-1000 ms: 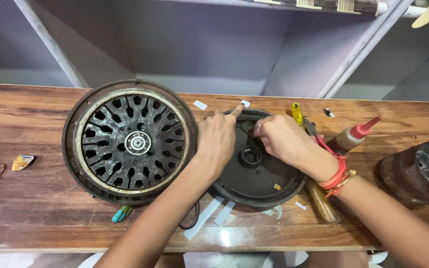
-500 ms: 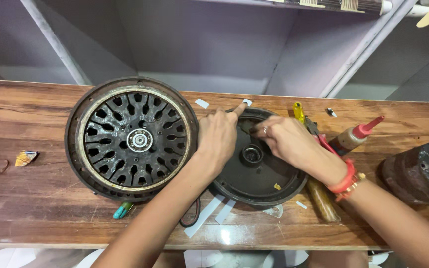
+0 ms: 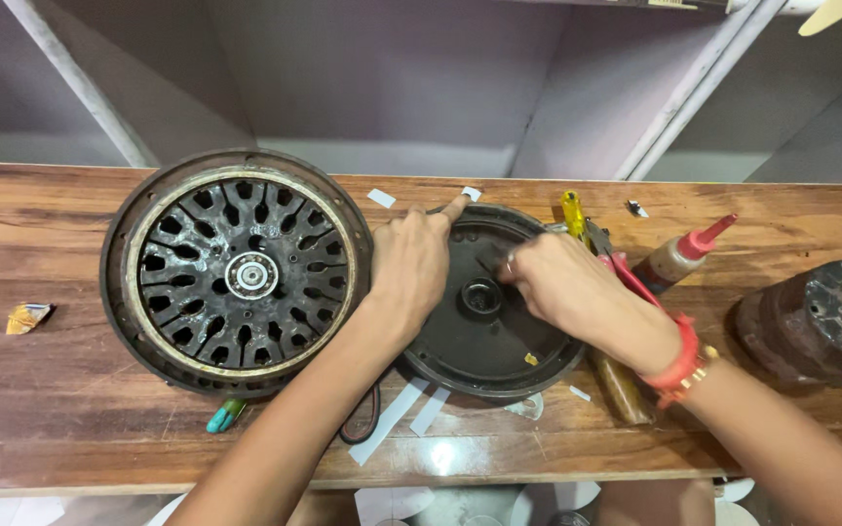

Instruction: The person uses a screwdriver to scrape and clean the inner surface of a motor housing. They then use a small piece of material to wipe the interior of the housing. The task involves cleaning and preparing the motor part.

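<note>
left hand (image 3: 409, 265) rests flat on rim of black round cover (image 3: 484, 331), forefinger out, holding nothing. right hand (image 3: 562, 282) curled over cover's hub, hold unclear. cover mid worktop (image 3: 41, 409), beside slotted rotor (image 3: 236, 273).

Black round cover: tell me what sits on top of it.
Both hands rest on the black cover: left hand at its left rim, right hand near the centre hub. A small yellow bit lies lower right. Whatever is beneath the palms is hidden.
</note>
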